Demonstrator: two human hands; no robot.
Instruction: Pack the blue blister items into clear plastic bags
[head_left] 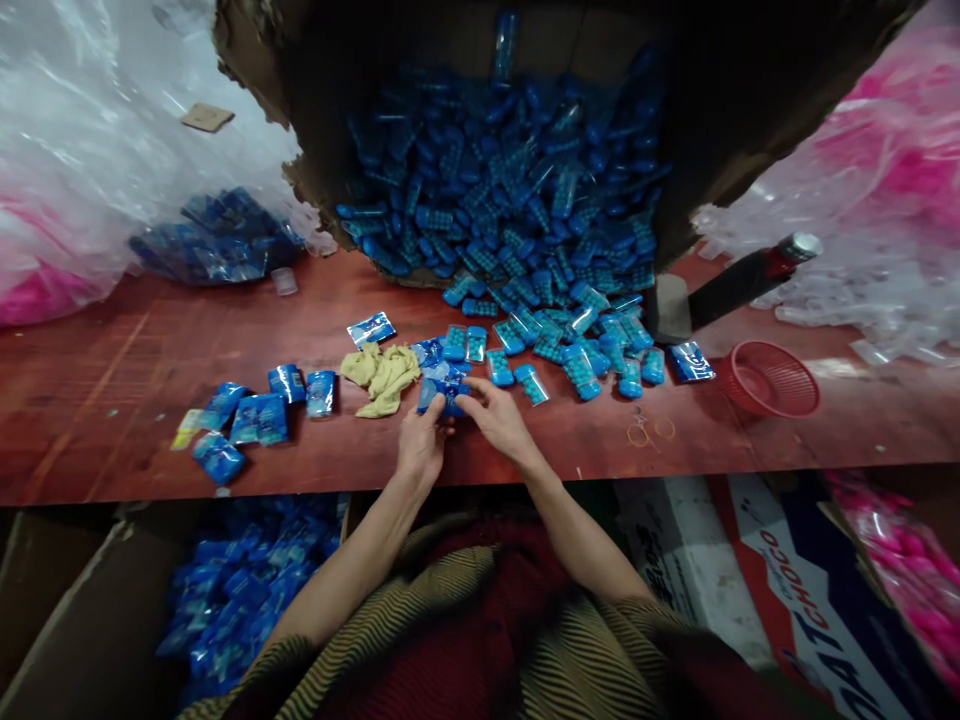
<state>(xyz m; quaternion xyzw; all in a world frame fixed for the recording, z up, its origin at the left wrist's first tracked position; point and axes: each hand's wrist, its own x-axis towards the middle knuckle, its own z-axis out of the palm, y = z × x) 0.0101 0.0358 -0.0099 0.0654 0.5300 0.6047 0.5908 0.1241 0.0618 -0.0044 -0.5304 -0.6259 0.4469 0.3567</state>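
Near the table's front edge, both hands hold a small blue printed packet. My left hand pinches its lower left side, thumb on top. My right hand grips its right side between thumb and fingers. Part of the packet is hidden by the fingers, so I cannot tell whether anything is inside. A crumpled yellow cloth lies just left of the hands. Clear containers with blue ends and turquoise balls, such as this one, lie to the right. Finished-looking blue packets rest farther left.
A large cardboard box on its side spills a heap of blue containers. A red basket, rubber bands and a dark bar-like object are at right. Below the table, a carton holds blue packets.
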